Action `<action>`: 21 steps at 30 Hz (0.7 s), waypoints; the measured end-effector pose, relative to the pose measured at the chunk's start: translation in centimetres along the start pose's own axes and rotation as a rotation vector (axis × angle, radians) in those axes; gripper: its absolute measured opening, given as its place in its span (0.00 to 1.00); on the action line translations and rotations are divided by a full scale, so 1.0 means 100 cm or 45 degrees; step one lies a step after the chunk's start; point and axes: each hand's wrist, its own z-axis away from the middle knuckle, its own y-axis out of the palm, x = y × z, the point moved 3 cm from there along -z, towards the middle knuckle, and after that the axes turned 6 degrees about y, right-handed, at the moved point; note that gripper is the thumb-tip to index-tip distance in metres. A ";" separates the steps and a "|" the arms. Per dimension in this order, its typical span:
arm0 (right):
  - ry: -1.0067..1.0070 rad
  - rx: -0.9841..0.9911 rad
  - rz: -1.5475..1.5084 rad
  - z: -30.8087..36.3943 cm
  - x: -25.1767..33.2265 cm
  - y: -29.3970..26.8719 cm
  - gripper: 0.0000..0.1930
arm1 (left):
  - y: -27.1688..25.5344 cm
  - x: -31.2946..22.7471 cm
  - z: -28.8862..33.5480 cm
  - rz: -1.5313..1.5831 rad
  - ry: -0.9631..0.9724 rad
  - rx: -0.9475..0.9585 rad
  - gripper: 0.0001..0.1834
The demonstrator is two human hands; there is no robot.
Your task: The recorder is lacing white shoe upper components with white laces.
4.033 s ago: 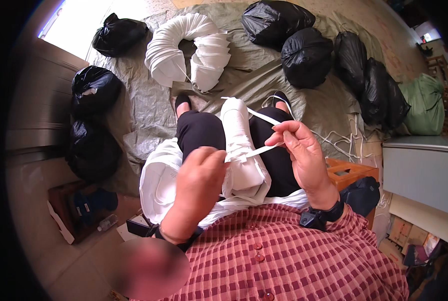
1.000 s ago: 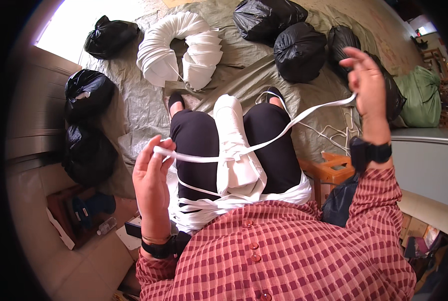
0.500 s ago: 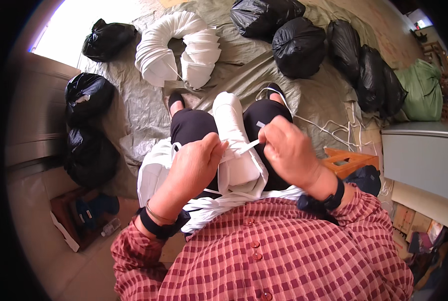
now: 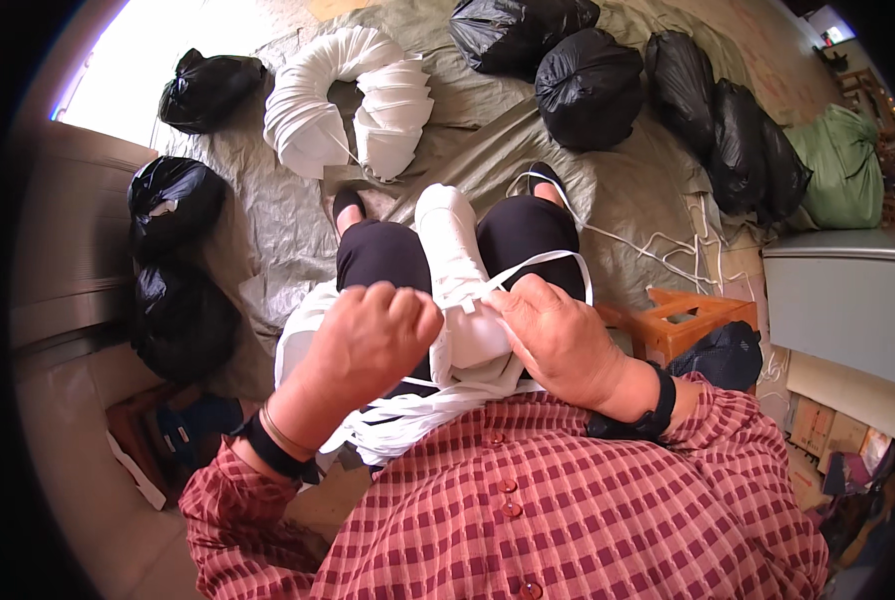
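Note:
A long white bundle [image 4: 449, 232] of stacked, soft-looking pieces lies on my lap between my knees, its near end open and boxy. Flat white strap [image 4: 550, 256] crosses it and loops up and over my right hand [image 4: 559, 335]. That hand is closed, thumb and fingers pinching the strap just right of the bundle. My left hand [image 4: 375, 335] is a fist at the bundle's left side, knuckles up, on the strap's other side; its fingertips are hidden. Between the hands a short stretch of strap lies across the bundle. More white strap [image 4: 397, 420] heaps at my waist.
A white curved stack [image 4: 297, 110] lies ahead on a grey-green tarp [image 4: 497, 125]. Black bags [image 4: 589, 92] stand around it, and a green sack [image 4: 837, 165] at right. A wooden stool [image 4: 702, 322] and a grey cabinet [image 4: 847, 310] are to my right.
My right hand has come down and left, closer to the bundle, and the strap now arches over it. My left hand has rolled knuckles up and shifted slightly left.

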 end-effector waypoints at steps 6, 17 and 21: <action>0.112 -0.172 -0.158 -0.002 -0.001 0.009 0.19 | 0.015 -0.031 0.021 0.072 -0.126 -0.249 0.12; 0.240 -0.061 -0.438 -0.009 -0.002 0.001 0.16 | 0.037 -0.043 0.040 0.177 -0.886 -0.378 0.14; 0.808 0.009 -1.634 -0.017 -0.037 -0.004 0.12 | 0.044 -0.037 0.048 1.759 -1.441 -1.109 0.14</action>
